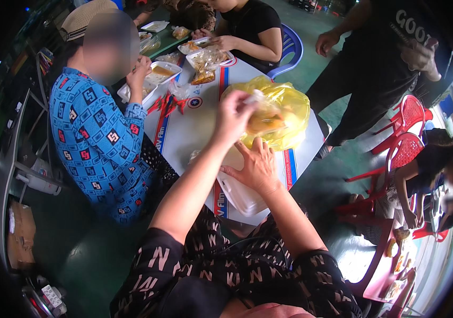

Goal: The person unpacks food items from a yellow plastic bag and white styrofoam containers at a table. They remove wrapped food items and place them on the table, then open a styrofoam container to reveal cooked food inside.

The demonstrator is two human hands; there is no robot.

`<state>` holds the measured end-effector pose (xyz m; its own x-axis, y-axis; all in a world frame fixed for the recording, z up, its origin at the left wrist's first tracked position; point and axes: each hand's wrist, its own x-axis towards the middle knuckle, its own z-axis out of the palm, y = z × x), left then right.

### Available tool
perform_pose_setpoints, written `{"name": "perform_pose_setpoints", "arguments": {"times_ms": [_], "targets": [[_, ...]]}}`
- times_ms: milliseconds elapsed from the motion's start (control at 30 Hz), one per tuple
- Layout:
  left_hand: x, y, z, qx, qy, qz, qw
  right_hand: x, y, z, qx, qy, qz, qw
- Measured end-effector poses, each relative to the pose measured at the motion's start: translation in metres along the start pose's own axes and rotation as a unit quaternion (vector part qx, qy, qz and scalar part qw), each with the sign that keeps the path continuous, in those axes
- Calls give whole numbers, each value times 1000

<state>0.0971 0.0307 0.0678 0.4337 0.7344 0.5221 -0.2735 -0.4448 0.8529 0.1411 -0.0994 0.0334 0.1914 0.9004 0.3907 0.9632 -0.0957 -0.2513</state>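
My left hand is closed on the gathered top of a small clear plastic bag with orange-yellow contents. Just behind the small bag sits a crumpled yellow plastic bag on the table. Lower and nearer to me, my right hand has its fingers spread, their tips close to the underside of the small bag. Whether they touch it is hard to tell. Partly under that hand lies a white foam food box at the table's near edge.
The table has striped, printed film. Left, a person in a blue patterned shirt eats from a white foam tray. Red-tipped plastic cutlery packs lie nearby. Another person sits beyond; one stands right. Red chairs stand farther right.
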Motion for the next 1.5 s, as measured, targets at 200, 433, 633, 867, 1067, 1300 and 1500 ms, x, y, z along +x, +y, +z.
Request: {"name": "perform_pose_setpoints", "arguments": {"times_ms": [200,433,633,867,1067,1300,1500], "targets": [[10,-86,0,296,66,-5,953,5,12,-10,-2,13,60,998],[7,-72,-7,413,-64,-43,907,29,37,-20,-49,12,144,988],[25,-109,13,540,-111,40,834,52,37,-2,-33,-38,151,987],[55,-70,-4,330,29,144,933,54,47,31,-27,-35,96,994],[73,-25,-53,68,139,127,980,61,46,33,-16,-49,119,992],[98,-68,-157,278,216,40,935,80,54,22,-32,-51,161,985],[63,-128,-183,486,125,-133,855,105,77,30,-2,55,202,978]]}}
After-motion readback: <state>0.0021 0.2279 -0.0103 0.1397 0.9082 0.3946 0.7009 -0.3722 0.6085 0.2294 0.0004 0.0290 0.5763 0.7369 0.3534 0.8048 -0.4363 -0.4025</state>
